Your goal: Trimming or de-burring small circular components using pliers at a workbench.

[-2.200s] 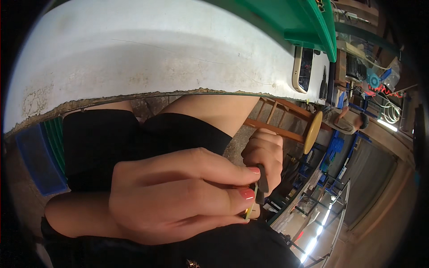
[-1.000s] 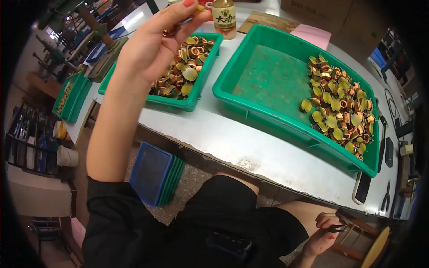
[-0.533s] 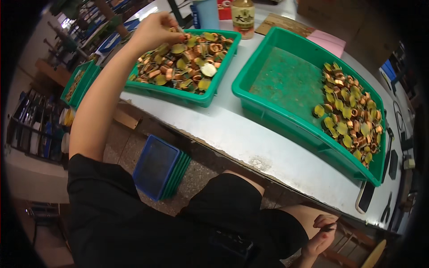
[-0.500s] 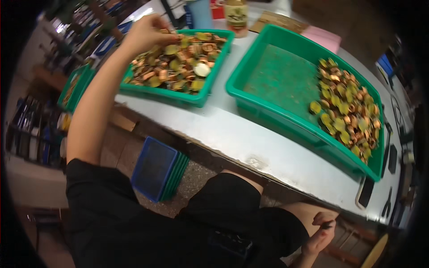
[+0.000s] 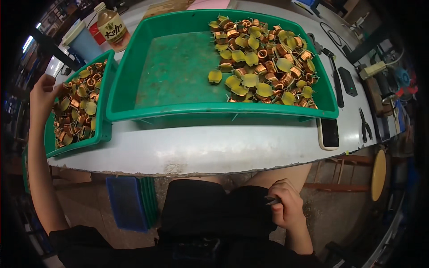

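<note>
My left hand point(image 5: 42, 96) is at the far-left edge of a green tray point(image 5: 106, 127) heaped with copper-wound ring coils point(image 5: 80, 105) on yellowish round bases. Its fingers are bent together at the pile; whatever is between them is hidden. Above my right thigh, my right hand point(image 5: 288, 205) is closed around a small dark tool with pointed jaws point(image 5: 271, 200), whose handles are covered by the fingers. A larger green tray point(image 5: 223, 108) has similar coils point(image 5: 263, 62) gathered on its right side. One coil point(image 5: 215, 77) sits at that group's left edge.
Behind the trays stand a bottle point(image 5: 112, 27) and a light blue container point(image 5: 85, 41). To the right lie a phone point(image 5: 330, 133), black-handled pliers point(image 5: 365, 125) and a dark flat box point(image 5: 347, 81). Stacked blue and green trays point(image 5: 128, 203) are below the table edge.
The view has swung left-to-right, so both trays appear further left. My left hand has drawn back from the middle of the pile to the tray's left edge. My right hand still grips the tool.
</note>
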A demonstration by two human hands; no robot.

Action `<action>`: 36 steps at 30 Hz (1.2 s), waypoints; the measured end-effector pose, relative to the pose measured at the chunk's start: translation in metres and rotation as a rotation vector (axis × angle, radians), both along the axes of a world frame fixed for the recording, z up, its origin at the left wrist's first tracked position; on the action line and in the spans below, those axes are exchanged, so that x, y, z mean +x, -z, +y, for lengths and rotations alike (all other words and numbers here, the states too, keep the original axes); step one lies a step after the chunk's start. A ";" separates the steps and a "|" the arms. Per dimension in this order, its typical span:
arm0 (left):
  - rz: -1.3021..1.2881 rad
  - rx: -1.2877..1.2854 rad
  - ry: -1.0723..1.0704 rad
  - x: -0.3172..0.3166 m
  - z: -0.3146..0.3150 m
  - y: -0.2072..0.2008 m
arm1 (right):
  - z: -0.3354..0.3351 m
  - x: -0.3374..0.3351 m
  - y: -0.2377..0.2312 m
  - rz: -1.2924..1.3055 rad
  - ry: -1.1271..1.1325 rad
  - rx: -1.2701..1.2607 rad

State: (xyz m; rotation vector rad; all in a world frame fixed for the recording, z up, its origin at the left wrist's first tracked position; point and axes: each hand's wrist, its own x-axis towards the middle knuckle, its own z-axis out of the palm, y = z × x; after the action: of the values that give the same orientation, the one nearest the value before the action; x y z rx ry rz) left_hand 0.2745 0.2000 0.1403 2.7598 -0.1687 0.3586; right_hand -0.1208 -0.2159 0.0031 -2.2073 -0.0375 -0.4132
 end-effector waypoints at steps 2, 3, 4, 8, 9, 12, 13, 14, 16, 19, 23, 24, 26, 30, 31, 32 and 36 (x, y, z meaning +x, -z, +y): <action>-0.245 0.142 0.199 0.002 -0.006 -0.002 | 0.000 0.003 -0.003 0.005 -0.030 -0.021; -0.280 0.083 0.293 0.002 -0.019 0.002 | 0.002 0.005 -0.003 0.006 -0.036 -0.025; -0.314 0.025 0.387 -0.002 -0.044 0.006 | 0.004 0.007 -0.003 0.000 -0.035 -0.024; -0.012 -0.140 0.790 -0.037 -0.188 0.030 | 0.002 0.007 -0.002 0.007 -0.026 -0.039; 0.087 -0.119 0.807 -0.048 -0.215 0.034 | 0.002 0.007 -0.004 0.003 -0.031 -0.047; 0.312 -0.080 0.848 -0.077 -0.261 0.051 | 0.004 0.003 -0.008 -0.005 -0.049 -0.068; 0.379 -0.002 0.851 -0.084 -0.269 0.051 | 0.004 0.001 -0.008 0.000 -0.048 -0.074; 0.359 0.049 0.841 -0.086 -0.273 0.059 | 0.004 -0.001 -0.008 0.013 -0.030 -0.069; 0.333 -0.010 0.803 -0.078 -0.278 0.074 | 0.002 -0.005 -0.007 0.035 0.007 -0.058; 0.393 -0.222 0.823 -0.066 -0.279 0.083 | -0.001 -0.008 -0.004 0.060 0.026 -0.052; 0.308 -0.174 0.864 -0.063 -0.279 0.093 | -0.003 -0.008 0.001 0.090 0.002 -0.049; 0.255 -0.170 0.878 -0.062 -0.280 0.098 | -0.002 -0.007 0.001 0.082 0.002 -0.050; 0.223 -0.188 0.914 -0.061 -0.287 0.097 | 0.001 -0.003 0.000 0.057 -0.011 -0.051; 0.121 -0.273 0.865 -0.068 -0.274 0.086 | 0.005 -0.008 -0.001 0.099 -0.061 0.064; 0.085 -0.307 0.822 -0.071 -0.271 0.081 | 0.004 -0.011 -0.001 0.128 -0.076 0.118; 0.050 -0.340 0.778 -0.074 -0.267 0.076 | 0.004 -0.014 -0.001 0.157 -0.091 0.171; 0.273 -0.911 0.686 -0.097 -0.233 0.048 | 0.020 -0.017 0.003 0.126 -0.140 1.256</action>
State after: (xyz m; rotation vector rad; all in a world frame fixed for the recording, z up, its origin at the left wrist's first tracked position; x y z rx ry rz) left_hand 0.1770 -0.0329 0.0918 1.6901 -0.6639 -0.1183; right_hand -0.1380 -0.1960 0.0001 -0.9748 0.1105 -0.1289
